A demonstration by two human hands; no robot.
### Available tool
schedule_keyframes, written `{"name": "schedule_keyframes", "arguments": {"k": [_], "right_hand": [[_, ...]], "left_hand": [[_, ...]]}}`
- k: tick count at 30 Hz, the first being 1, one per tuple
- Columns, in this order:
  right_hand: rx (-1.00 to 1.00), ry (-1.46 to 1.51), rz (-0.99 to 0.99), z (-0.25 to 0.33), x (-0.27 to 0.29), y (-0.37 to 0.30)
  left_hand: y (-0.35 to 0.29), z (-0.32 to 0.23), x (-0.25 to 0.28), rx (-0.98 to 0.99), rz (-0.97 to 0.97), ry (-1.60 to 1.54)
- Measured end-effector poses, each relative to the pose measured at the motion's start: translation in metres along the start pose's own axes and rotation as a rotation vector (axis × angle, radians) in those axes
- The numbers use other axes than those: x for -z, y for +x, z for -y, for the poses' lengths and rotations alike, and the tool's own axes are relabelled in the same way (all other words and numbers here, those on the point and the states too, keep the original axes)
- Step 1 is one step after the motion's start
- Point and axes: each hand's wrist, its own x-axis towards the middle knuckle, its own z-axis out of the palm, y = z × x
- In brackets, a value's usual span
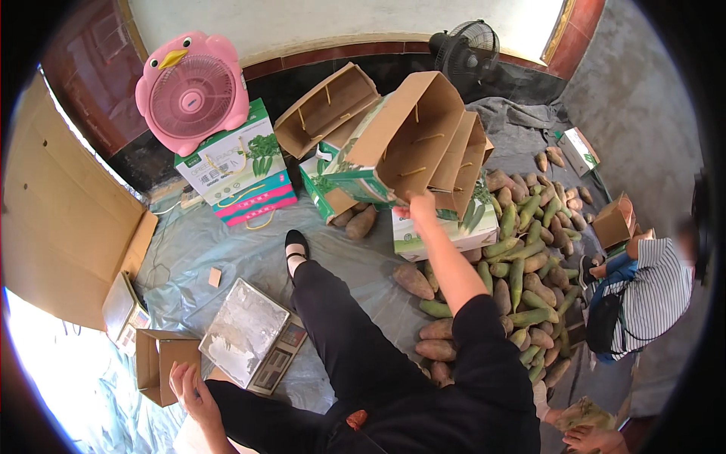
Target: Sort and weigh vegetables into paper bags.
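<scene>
My right arm reaches forward, and my right hand (418,208) is closed on the lower rim of an open cardboard carton (366,147). The carton is tilted, its brown inside showing, with yellow cords in it. Other open cartons (455,163) lean against its right side. Beneath them is a white and green printed box (446,236). At the lower left, my left hand (195,395) has its fingers loosely bent and apart, with nothing visible in them. It is beside a small open brown box (160,365); whether it touches the box I cannot tell.
Brown tubers (414,280) and long green vegetables (516,284) are heaped at right. A flat scale (246,333) stands near my left leg. A pink fan (193,94) sits on stacked boxes; a black fan (465,53) stands behind. A person in a striped top (652,291) crouches at right.
</scene>
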Motion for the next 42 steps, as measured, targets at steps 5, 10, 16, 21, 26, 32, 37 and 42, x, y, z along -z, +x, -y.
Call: {"name": "schedule_keyframes", "arguments": {"k": [5,10,16,21,26,32,37,42], "right_hand": [[0.058,0.066,0.083,-0.005,-0.01,-0.044],[0.197,0.008,0.077,0.013,-0.028,-0.074],[0.697,-0.486,0.137,0.041,-0.061,-0.111],[0.991,-0.728,0.273,0.052,-0.102,-0.132],[1.213,-0.752,0.54,0.049,-0.16,-0.17],[1.253,-0.962,0.837,0.017,-0.188,-0.195],[1.069,-0.881,0.902,-0.006,-0.176,-0.186],[0.859,-0.645,0.6,-0.001,-0.132,-0.133]], "left_hand": [[0.008,-0.009,-0.008,-0.025,0.003,-0.096],[0.017,-0.014,-0.007,-0.051,-0.006,-0.123],[0.026,-0.017,-0.002,-0.088,0.025,-0.074],[0.049,-0.028,0.012,-0.304,-0.187,0.434],[0.066,-0.028,0.021,-0.528,-0.371,0.674],[0.051,-0.003,0.019,-0.134,0.459,0.687],[0.022,0.015,-0.001,-0.293,0.324,0.534],[0.003,0.047,-0.014,-0.052,0.415,0.243]]}}
